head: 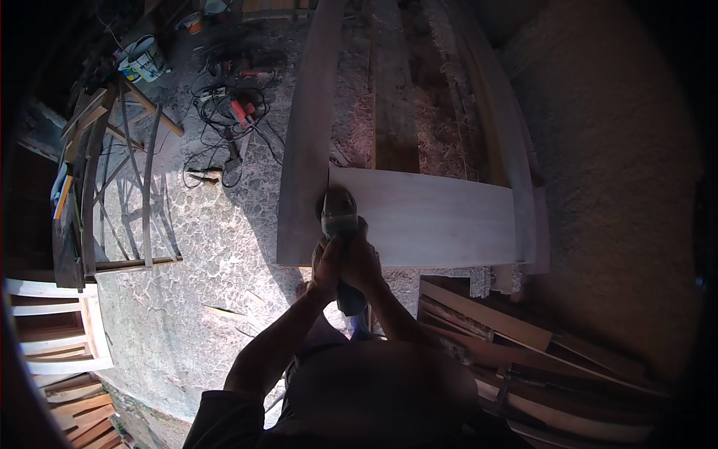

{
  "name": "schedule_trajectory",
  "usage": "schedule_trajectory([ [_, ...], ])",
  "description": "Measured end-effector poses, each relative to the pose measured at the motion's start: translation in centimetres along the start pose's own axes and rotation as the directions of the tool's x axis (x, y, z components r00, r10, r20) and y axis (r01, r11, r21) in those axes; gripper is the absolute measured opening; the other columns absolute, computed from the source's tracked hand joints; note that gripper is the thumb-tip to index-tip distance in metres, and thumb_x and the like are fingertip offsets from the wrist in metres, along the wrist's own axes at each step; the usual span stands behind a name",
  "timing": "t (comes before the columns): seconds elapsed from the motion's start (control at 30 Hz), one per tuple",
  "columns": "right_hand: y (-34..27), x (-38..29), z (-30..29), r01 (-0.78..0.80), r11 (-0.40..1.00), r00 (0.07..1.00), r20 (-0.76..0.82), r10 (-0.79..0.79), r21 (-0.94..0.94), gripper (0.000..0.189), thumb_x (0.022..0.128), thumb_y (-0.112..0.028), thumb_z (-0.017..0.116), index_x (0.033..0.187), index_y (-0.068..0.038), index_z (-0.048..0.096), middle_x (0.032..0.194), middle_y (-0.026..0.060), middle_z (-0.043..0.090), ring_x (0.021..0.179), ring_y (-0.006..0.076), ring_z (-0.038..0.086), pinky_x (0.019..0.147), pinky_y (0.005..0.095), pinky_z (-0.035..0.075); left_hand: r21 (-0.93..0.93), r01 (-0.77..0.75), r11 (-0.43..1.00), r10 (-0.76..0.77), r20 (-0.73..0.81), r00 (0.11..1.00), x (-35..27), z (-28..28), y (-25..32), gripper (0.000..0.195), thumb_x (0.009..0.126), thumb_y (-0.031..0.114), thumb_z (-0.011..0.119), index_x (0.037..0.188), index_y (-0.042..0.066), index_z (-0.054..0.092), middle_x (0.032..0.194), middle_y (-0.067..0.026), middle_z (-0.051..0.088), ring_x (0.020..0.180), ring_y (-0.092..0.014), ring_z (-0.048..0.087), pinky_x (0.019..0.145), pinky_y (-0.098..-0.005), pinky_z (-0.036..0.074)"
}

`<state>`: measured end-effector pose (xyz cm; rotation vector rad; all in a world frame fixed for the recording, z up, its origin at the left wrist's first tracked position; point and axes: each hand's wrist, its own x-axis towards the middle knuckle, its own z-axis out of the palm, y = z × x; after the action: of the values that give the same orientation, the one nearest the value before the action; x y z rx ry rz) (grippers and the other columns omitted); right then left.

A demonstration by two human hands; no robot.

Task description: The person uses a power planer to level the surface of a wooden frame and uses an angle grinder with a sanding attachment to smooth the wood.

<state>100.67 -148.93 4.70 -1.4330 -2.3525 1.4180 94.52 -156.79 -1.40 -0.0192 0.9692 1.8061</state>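
Note:
Both of my hands are closed around an angle grinder (340, 221). My left hand (325, 264) wraps the body from the left, and my right hand (360, 259) grips it from the right. The tool's dark round disc lies at the corner joint of a large wooden frame; whether it touches the wood cannot be seen. This joint is between the left stile (305, 146) and the broad bottom rail (432, 219), both pale and smooth. My hands hide part of the grinder, whose rear end points back towards my body.
A red power tool (242, 114) lies among tangled black cables on the rough floor. A wooden trestle (148, 185) stands to the left, with buckets (147, 58) beyond it. Stacked boards (493, 314) lie at lower right, beside a wall (611, 168). Another slatted frame (92, 320) is at left.

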Motion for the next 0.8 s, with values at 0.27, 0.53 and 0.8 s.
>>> schedule_trajectory([
  [0.27,13.3,-0.7,-14.7,-0.064,0.994,0.938,-0.345,0.031,-0.084,0.063,0.101,-0.036,0.064,0.140,-0.002,0.029,0.120,0.0306,0.066,0.107,0.0510,0.069,0.082,0.0587,0.055,0.487,0.028,0.873,-0.084,0.093,0.992,4.6,16.0,-11.3,0.053,0.095,0.046,0.063,0.113,-0.003,0.068,0.102,-0.0171,0.072,0.097,-0.022,0.067,0.085,-0.0425,0.053],
  [0.53,6.2,1.4,-5.9,0.111,0.992,0.982,-0.162,-0.100,0.060,0.077,0.095,-0.044,0.072,0.144,-0.006,0.026,0.117,0.0333,0.066,0.105,0.0565,0.067,0.083,0.0611,0.054,0.300,-0.039,0.953,0.060,-0.062,0.996,3.0,7.3,-4.4,0.042,0.099,0.039,0.066,0.115,0.001,0.066,0.101,-0.0088,0.070,0.093,-0.016,0.065,0.081,-0.0360,0.052],
  [0.8,-0.6,1.1,-1.3,-0.052,0.998,0.997,0.047,0.054,-0.047,0.073,0.097,-0.044,0.061,0.148,-0.007,0.023,0.111,0.0367,0.069,0.108,0.0586,0.065,0.092,0.0623,0.052,0.016,-0.014,1.000,0.015,-0.042,0.999,0.1,2.2,0.8,0.033,0.105,0.037,0.061,0.119,0.008,0.067,0.104,-0.0045,0.071,0.092,-0.013,0.067,0.081,-0.0339,0.056],
])
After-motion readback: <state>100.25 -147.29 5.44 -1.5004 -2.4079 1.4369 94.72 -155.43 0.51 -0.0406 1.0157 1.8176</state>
